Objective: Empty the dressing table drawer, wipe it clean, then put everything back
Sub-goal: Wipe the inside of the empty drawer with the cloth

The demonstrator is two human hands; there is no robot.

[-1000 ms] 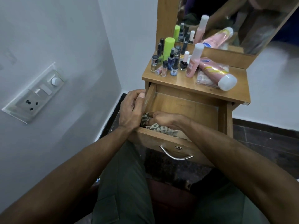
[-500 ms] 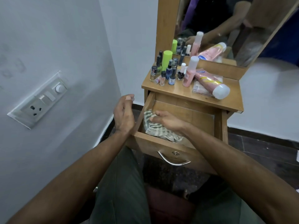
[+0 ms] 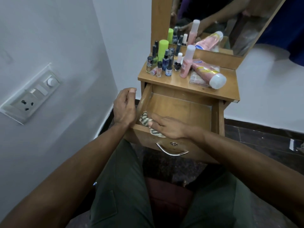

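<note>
The wooden drawer [image 3: 181,106] of the dressing table stands pulled out, its floor bare apart from a striped cloth [image 3: 144,118] in the front left corner. My right hand [image 3: 169,127] lies on that cloth and presses it down with fairly straight fingers. My left hand [image 3: 124,107] hovers just outside the drawer's left wall, loosely curled and holding nothing. On the table top [image 3: 181,83] stand several small bottles [image 3: 164,63], a green cylinder [image 3: 163,47] and a pink bottle [image 3: 186,63]. A pink tube [image 3: 208,73] lies on a clear packet.
A mirror [image 3: 222,22] rises behind the table top. The wall on the left carries a switch and socket plate [image 3: 31,94]. A metal handle [image 3: 171,151] sits on the drawer front, just above my knees. Dark floor lies to the right.
My left hand has come off the drawer's left edge and moved slightly outward. My right hand has flattened and drawn the cloth into the front left corner.
</note>
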